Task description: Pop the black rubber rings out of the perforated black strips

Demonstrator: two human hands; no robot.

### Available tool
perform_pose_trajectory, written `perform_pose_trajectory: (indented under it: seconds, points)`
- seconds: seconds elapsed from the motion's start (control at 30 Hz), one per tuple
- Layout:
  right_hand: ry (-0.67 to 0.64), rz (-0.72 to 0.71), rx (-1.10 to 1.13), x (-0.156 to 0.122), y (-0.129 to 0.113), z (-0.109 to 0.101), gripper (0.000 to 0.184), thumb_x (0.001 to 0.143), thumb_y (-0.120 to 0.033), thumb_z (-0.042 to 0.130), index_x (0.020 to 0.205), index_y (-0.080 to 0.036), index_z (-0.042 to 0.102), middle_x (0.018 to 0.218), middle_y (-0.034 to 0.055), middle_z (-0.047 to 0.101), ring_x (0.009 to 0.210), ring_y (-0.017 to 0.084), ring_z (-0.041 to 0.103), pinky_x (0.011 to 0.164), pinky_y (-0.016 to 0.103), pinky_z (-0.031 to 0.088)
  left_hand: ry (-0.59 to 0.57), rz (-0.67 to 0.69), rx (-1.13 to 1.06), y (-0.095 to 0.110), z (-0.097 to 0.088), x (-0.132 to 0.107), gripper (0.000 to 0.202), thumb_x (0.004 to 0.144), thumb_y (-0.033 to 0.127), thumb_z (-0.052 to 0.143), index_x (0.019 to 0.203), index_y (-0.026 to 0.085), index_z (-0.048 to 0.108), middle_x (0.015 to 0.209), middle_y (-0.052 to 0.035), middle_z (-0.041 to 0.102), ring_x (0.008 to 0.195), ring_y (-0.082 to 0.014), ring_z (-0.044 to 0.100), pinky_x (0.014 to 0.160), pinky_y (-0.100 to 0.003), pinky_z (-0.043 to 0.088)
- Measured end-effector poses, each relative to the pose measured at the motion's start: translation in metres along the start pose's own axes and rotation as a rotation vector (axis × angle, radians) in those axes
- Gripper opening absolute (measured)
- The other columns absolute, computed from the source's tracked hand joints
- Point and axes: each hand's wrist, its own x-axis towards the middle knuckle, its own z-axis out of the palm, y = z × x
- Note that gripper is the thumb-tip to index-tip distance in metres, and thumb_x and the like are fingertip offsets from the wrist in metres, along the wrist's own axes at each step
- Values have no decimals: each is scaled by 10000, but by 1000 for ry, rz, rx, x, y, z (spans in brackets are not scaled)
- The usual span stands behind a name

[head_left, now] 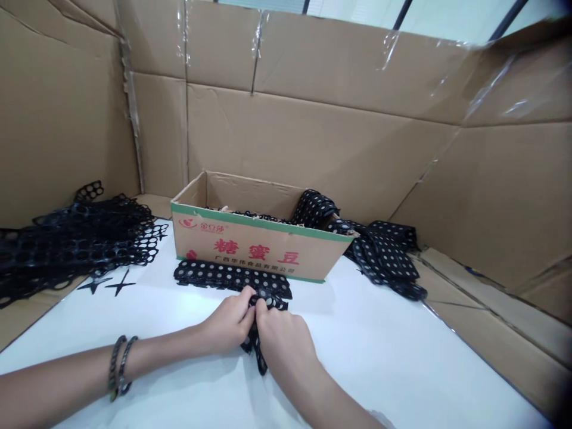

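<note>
- Bracelets [120, 364] circle the left wrist, nearest the lens, and that forearm lies low across the white tabletop [393, 351].
- Far out to the left of the hands, a heap of black honeycomb mesh [75, 238] spreads over the tabletop edge. Two small black star-shaped offcuts [107, 283] lie between the heap and the hands.
- Left hand [230, 325] is closed in a narrow pinch, fingertips pressed on the perforated strip [258, 360].
- That strip sits on the tabletop directly between the two hands. It is bunched under the fingers, with one end trailing back toward the wrists.
- Right hand [282, 341] is likewise closed on the strip, knuckle to knuckle with the left.
- Handling judgement: with the pinches this close together, the hands control only the short span between them. It probably pays to hold the strip flat on the tabletop so the trailing end does not twist.
- Just beyond the fingertips lies a second dotted strip [232, 277], flat against the front of an open cardboard box [254, 249] printed with red characters.
- Beyond and to the right of the hands, more dotted strips [386, 256] spill from the box corner onto the tabletop.
</note>
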Motion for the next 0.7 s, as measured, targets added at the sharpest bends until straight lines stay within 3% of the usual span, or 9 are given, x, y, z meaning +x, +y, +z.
perform_pose_trajectory:
  seconds: [0.3,0.5,0.63,0.7]
  points:
    - [-23,-48,78,3,4,10,381,735,63,358,1059,-89,489,782,101,631,695,225,629,543,286,448,-112,53,-28,-2,-7,1,94,871,258,288,896,189,345,638,36,441,590,-135,446,555,-247,330]
    - [-47,38,139,1,-3,8,421,726,77,326,1089,-76,476,794,112,635,731,236,630,577,299,461,-224,-67,-178,2,-9,-3,153,883,326,272,965,202,308,637,55,425,380,-85,398,383,-215,305]
    - [-39,43,156,2,-8,6,392,720,91,324,1016,-81,516,772,115,637,727,221,634,587,283,451,-153,39,-148,-2,-5,-5,131,887,304,290,951,195,327,534,75,411,409,-92,401,417,-206,307]
    - [-23,50,179,3,-4,7,349,745,53,348,1014,-89,519,768,113,639,722,232,632,569,287,438,-143,21,-172,-4,-4,-4,161,896,312,269,984,191,328,534,77,411,395,-88,403,407,-201,310]
